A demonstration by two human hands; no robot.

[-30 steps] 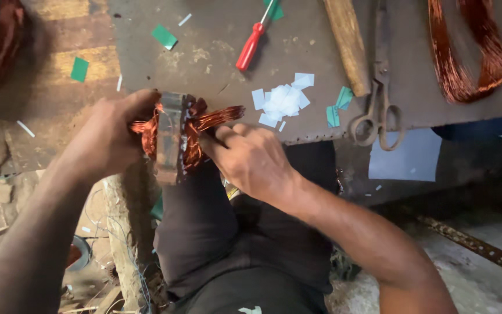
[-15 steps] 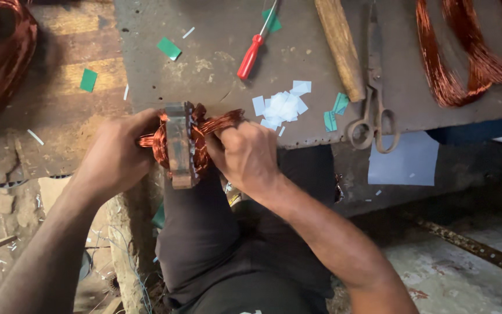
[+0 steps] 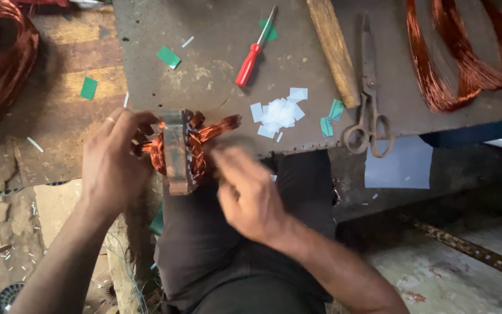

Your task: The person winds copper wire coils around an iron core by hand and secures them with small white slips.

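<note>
My left hand (image 3: 114, 163) grips a metal motor stator (image 3: 176, 152) wound with copper wire, held on edge above my lap at the front edge of the grey metal bench (image 3: 216, 64). Copper coil ends (image 3: 219, 128) stick out to the right of the stator. My right hand (image 3: 245, 192) is blurred, just right of the stator and slightly apart from it, fingers loosely spread with nothing seen in them. A pile of small white paper slips (image 3: 277, 111) lies on the bench just beyond it.
On the bench lie a red-handled screwdriver (image 3: 251, 58), a wooden handle (image 3: 333, 52), scissors (image 3: 370, 99), green paper bits (image 3: 168, 56) and loops of copper wire (image 3: 466, 64). Another copper coil (image 3: 1, 64) sits at far left on a wooden surface. A pale sheet (image 3: 399, 166) hangs below the bench.
My right hand has come off the stator's copper winding and drawn back toward my lap, now blurred. The left hand keeps its hold on the stator.
</note>
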